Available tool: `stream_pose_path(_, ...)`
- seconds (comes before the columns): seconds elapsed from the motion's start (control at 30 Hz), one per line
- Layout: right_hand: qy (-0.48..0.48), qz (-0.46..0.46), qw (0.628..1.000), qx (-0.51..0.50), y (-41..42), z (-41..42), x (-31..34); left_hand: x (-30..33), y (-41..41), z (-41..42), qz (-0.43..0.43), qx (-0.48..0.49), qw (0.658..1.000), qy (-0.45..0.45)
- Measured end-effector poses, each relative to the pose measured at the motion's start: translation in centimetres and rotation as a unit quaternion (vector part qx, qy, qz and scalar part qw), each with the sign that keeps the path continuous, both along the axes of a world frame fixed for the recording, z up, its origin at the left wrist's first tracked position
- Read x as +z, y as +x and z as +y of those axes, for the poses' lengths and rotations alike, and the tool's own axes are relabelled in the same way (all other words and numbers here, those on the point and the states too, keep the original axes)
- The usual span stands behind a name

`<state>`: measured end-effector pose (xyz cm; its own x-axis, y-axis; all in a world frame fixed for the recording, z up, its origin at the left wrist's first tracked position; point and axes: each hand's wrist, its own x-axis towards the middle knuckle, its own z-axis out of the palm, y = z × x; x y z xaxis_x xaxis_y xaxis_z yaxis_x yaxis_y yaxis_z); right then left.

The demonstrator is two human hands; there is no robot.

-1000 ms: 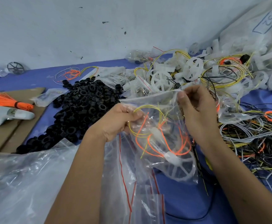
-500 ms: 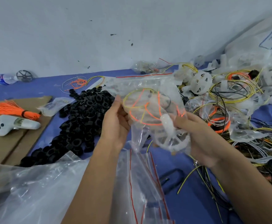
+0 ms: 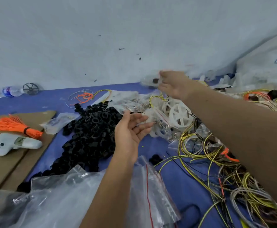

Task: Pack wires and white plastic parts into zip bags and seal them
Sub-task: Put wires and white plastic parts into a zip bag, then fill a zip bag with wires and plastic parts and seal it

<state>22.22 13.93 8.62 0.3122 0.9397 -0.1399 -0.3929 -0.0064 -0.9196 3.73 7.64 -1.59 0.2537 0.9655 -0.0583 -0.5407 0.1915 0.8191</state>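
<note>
Nearby, empty zip bags [image 3: 152, 193] lie beside loose wires [image 3: 205, 155].

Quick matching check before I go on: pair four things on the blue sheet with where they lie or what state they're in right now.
Things:
1. orange wire bundle
2. black rings
3. water bottle
4. left hand

Places or states:
A. lying by the wall, far left
B. open, palm up, holding nothing
C. on the cardboard, tied with a black band
D. heaped in the middle of the sheet

Pairs: 1-C, 2-D, 3-A, 4-B
</note>
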Motion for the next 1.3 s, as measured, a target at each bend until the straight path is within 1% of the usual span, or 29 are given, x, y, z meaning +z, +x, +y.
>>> stream_pose_path(0.07,0.015,-0.060,0.998,-0.003,-1.5,-1.4,-1.0,-0.7,-0.4,0.1,0.005,0.015,1.000,0.005)
stream_pose_path(0.13,0.065,-0.073,0.995,0.002,-3.8,-5.0,-1.8,-1.1,-0.7,0.1,0.007,0.023,1.000,0.007)
stream_pose_path(0.17,0.087,-0.103,0.991,0.016,-5.1,-7.3,-2.1,-1.1,-0.7,0.0,0.004,0.025,1.000,0.006)
stream_pose_path(0.23,0.083,-0.219,0.971,0.039,-7.5,-12.0,-3.6,-0.9,-0.8,-0.3,-0.006,0.036,0.999,0.008)
stream_pose_path(0.27,0.067,-0.300,0.951,0.034,-8.4,-14.1,-4.6,-0.7,-0.8,-0.5,-0.012,0.045,0.999,0.011)
stream_pose_path(0.33,0.023,-0.462,0.886,0.027,-10.0,-18.0,-6.5,0.0,-1.1,-1.0,-0.028,0.064,0.998,0.004)
stream_pose_path(0.37,-0.008,-0.509,0.860,0.047,-10.5,-19.7,-7.3,0.4,-1.3,-1.3,-0.041,0.071,0.997,0.000)
stream_pose_path(0.4,-0.039,-0.520,0.850,0.080,-11.0,-21.4,-8.2,0.7,-1.6,-1.5,-0.052,0.077,0.996,0.000)
stream_pose_path(0.43,-0.065,-0.501,0.854,0.123,-11.4,-22.9,-8.9,1.1,-1.9,-1.7,-0.063,0.084,0.994,0.003)
stream_pose_path(0.47,-0.085,-0.463,0.866,0.168,-11.8,-24.3,-9.6,1.3,-2.3,-2.0,-0.072,0.094,0.993,0.007)
stream_pose_path(0.5,-0.093,-0.434,0.873,0.203,-12.1,-25.3,-10.2,1.5,-2.6,-2.3,-0.080,0.103,0.991,0.011)
stream_pose_path(0.53,-0.090,-0.441,0.865,0.222,-12.4,-26.0,-10.8,1.7,-2.9,-2.6,-0.088,0.110,0.990,0.015)
stream_pose_path(0.57,-0.080,-0.473,0.848,0.225,-12.7,-26.3,-11.3,1.9,-3.1,-2.9,-0.095,0.114,0.989,0.019)
stream_pose_path(0.6,-0.064,-0.509,0.830,0.218,-13.0,-26.3,-11.8,2.1,-3.2,-3.2,-0.099,0.115,0.988,0.021)
stream_pose_path(0.67,-0.027,-0.548,0.813,0.195,-13.6,-25.9,-12.1,2.6,-3.3,-3.8,-0.095,0.113,0.989,0.024)
stream_pose_path(0.77,0.017,-0.581,0.801,0.144,-14.3,-25.0,-12.6,3.4,-3.7,-4.4,-0.060,0.106,0.991,0.046)
stream_pose_path(0.87,0.018,-0.597,0.796,0.092,-14.6,-24.1,-13.0,3.3,-4.1,-4.9,-0.001,0.100,0.991,0.085)
stream_pose_path(0.93,0.011,-0.595,0.796,0.112,-14.5,-23.8,-12.7,2.3,-4.0,-5.5,0.059,0.094,0.987,0.117)
stream_pose_path(1.0,0.009,-0.596,0.786,0.164,-14.0,-24.0,-11.6,0.6,-3.8,-6.0,0.113,0.088,0.979,0.148)
stream_pose_path(1.03,0.005,-0.608,0.771,0.189,-13.7,-24.3,-10.8,-0.3,-3.7,-6.2,0.134,0.085,0.974,0.161)
stream_pose_path(1.1,0.006,-0.646,0.730,0.223,-13.1,-25.5,-9.1,-1.9,-3.6,-6.3,0.162,0.084,0.970,0.162)
stream_pose_path(1.17,0.009,-0.689,0.674,0.268,-13.2,-27.3,-7.9,-2.9,-3.5,-6.0,0.165,0.086,0.971,0.151)
stream_pose_path(1.27,0.000,-0.726,0.598,0.340,-15.1,-29.4,-8.9,-3.0,-3.3,-5.2,0.157,0.086,0.968,0.177)
stream_pose_path(1.3,0.002,-0.734,0.581,0.351,-15.9,-29.7,-9.9,-3.0,-3.4,-4.8,0.155,0.087,0.967,0.182)
